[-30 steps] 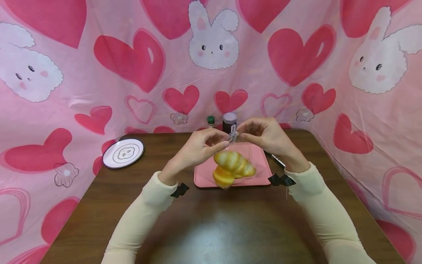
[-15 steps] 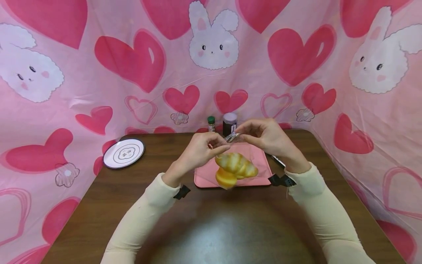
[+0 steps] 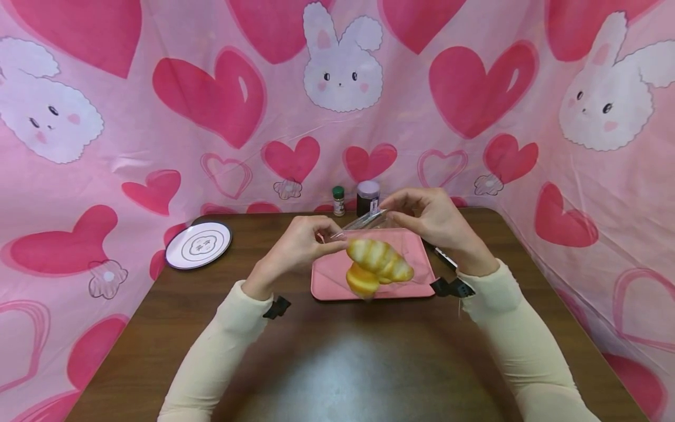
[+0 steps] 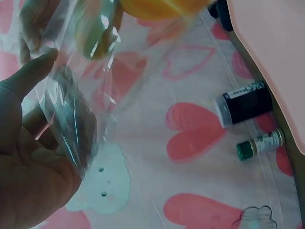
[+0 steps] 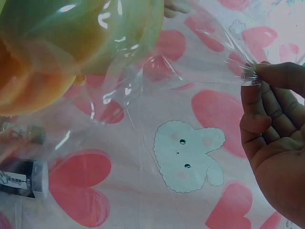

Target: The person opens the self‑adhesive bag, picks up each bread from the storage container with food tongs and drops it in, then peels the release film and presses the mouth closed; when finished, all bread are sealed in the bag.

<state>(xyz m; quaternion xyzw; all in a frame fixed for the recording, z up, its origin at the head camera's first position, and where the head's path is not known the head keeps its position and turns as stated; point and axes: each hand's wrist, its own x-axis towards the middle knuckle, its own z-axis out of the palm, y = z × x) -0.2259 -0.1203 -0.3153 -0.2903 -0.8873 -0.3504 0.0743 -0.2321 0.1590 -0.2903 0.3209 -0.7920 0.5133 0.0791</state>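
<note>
A clear plastic bag (image 3: 364,221) hangs between my two hands over the pink tray. Inside it are a croissant (image 3: 382,261) and a rounder golden bread (image 3: 361,281), which hang in the bag below the hands. My left hand (image 3: 306,243) pinches the left end of the bag's top edge between thumb and fingers. On the other side my right hand (image 3: 427,220) pinches the gathered right corner, which the right wrist view shows bunched at the fingertips (image 5: 255,71). The film between the hands is stretched and shiny.
The pink tray (image 3: 321,281) lies on the brown table (image 3: 337,363) behind the bread. A green-capped small bottle (image 3: 338,200) and a dark jar (image 3: 367,199) stand at the back edge. A white plate (image 3: 198,245) is at left, a black-and-white pen-like thing (image 3: 445,257) by my right wrist.
My left hand has moved left and slightly down, away from my right hand, drawing the bag's top edge out between them. The bread has swung slightly right; the right hand stays almost in place.
</note>
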